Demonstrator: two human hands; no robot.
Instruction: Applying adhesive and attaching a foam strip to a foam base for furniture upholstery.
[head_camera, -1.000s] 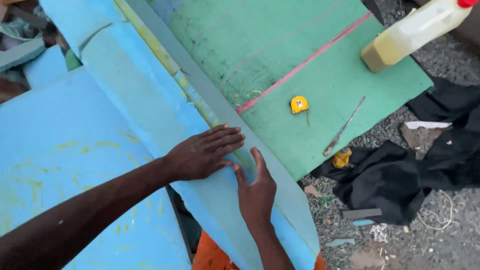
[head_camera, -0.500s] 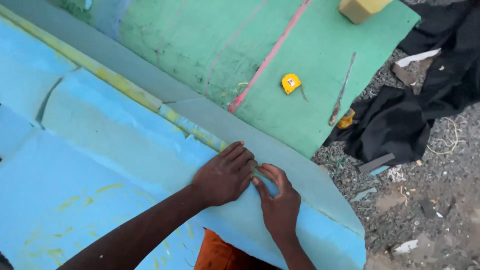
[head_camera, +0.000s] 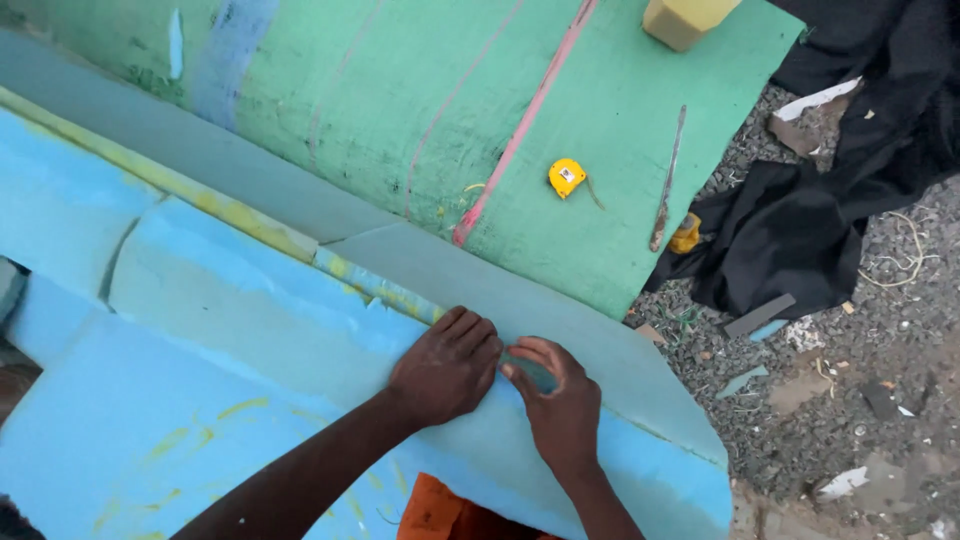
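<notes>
Right now my left hand (head_camera: 447, 367) lies flat, palm down, on the blue foam slab (head_camera: 250, 330), its fingers closed together and pressing near the seam where the grey-blue foam strip (head_camera: 560, 300) runs diagonally from far left to near right. My right hand (head_camera: 560, 410) sits just beside it, touching it at the fingertips, its grip narrow and pinched on the edge of that strip; what exactly is between the fingers I cannot tell. A yellowish glue line (head_camera: 200, 200) follows the seam further left.

For packages, a yellow container (head_camera: 685, 18) stands at the far edge on the green foam sheet (head_camera: 400, 100), cut off by the frame. A small yellow tape measure (head_camera: 566, 178) lies on the same sheet, right of a pink line (head_camera: 520, 120) drawn across it, and a long thin blade (head_camera: 668, 180) lies further right with a yellow handle (head_camera: 686, 234) at its near end.

Compared with half a second ago, both hands have kept their place on the seam, and the view has shifted so the green sheet sits a little higher.

Black cloth (head_camera: 830, 220) is heaped on the gravel ground (head_camera: 850, 400) to the right, with scraps scattered about. Orange fabric (head_camera: 440, 515) shows below my arms.
</notes>
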